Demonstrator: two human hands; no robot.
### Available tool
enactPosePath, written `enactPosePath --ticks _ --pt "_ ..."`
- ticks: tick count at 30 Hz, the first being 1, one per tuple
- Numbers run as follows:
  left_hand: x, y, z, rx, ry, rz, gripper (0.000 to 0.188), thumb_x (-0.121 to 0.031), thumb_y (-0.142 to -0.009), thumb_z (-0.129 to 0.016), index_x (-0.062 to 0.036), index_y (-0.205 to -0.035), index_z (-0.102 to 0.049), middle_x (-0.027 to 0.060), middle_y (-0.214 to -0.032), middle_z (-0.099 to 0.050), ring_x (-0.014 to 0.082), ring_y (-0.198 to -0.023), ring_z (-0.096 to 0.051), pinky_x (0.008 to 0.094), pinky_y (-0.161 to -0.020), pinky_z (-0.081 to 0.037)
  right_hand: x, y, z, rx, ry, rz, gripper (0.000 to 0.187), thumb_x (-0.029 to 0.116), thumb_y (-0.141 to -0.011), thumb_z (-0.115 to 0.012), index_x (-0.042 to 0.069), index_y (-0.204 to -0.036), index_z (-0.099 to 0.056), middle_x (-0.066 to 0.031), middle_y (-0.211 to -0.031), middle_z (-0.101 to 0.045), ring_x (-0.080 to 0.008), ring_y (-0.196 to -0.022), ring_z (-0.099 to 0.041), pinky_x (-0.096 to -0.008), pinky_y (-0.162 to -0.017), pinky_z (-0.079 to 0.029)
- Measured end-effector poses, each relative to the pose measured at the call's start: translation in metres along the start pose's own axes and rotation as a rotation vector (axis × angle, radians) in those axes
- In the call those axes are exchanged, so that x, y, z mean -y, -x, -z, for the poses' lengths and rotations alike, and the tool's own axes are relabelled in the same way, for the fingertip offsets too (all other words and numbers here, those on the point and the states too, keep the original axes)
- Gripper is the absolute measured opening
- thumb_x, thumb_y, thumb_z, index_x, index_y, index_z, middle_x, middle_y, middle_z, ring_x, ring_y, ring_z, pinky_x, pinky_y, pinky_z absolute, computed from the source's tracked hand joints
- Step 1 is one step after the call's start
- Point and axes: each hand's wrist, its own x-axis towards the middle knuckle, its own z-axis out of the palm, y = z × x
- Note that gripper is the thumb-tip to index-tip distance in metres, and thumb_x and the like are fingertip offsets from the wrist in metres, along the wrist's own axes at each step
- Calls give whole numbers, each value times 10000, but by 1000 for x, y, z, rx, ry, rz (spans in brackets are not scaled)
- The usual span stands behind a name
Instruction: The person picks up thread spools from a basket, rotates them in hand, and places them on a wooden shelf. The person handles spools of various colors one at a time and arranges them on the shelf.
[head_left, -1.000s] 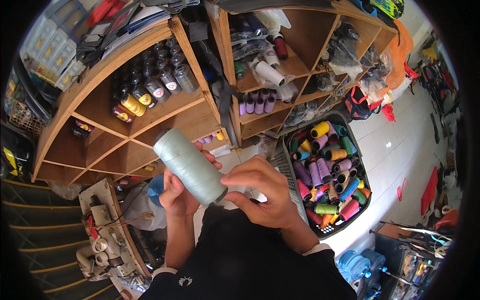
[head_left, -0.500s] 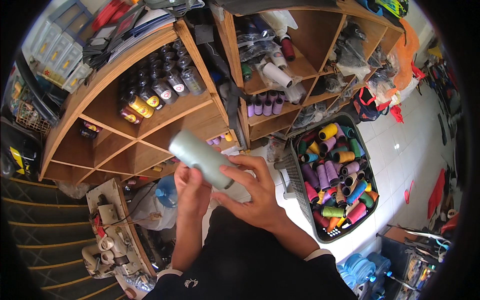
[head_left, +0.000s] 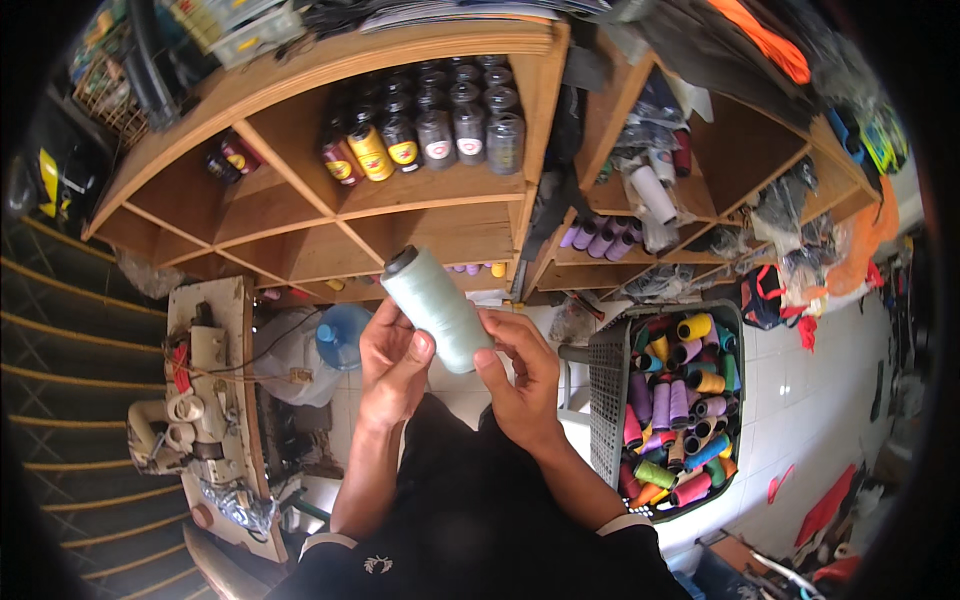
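Note:
A large spool of pale mint-green thread (head_left: 440,310) is held up in front of me, tilted, with its dark core end toward the upper left. My left hand (head_left: 396,355) wraps its left side, the thumb lying along the thread. On the other side, my right hand (head_left: 520,370) grips the lower right part between thumb and fingers. To the right stands a dark green plastic basket (head_left: 612,385) filled with thread spools (head_left: 680,400) in purple, pink, yellow, green and blue.
Ahead, a wooden shelf (head_left: 430,205) bears rows of dark thread spools (head_left: 435,140). A second shelf unit (head_left: 730,165) holds purple spools (head_left: 600,240) and plastic bags. At left is a sewing machine (head_left: 205,375) on its table; a blue water jug (head_left: 343,335) stands beside it.
The view has swung left. The spool has turned more upright, its dark core end now showing at the top, and my right hand has shifted to its lower right side.

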Motion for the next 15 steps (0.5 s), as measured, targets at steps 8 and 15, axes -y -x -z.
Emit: enactPosePath --ticks 8,15 --pt "-42 3 29 -238 -62 -116 487 -48 -853 -706 17 -1258 -443 154 -1216 -582 213 -1116 -568 359 -973 -451 13 -35 -48 129 265 256 498 112 -734 -788 16 -1190 -611 -164 -1182 -602 -309 -1114 -554 -401 -936 -446" --pt "-68 6 72 -355 -389 -225 445 -46 -874 -680 -1 -1232 -419 144 -1234 -535 202 -1118 -540 381 -960 -460 -10 -52 -112 295 117 93 591 68 -679 -825 -1 -1202 -557 -163 -1147 -602 -287 -1071 -585 -372 -906 -472"
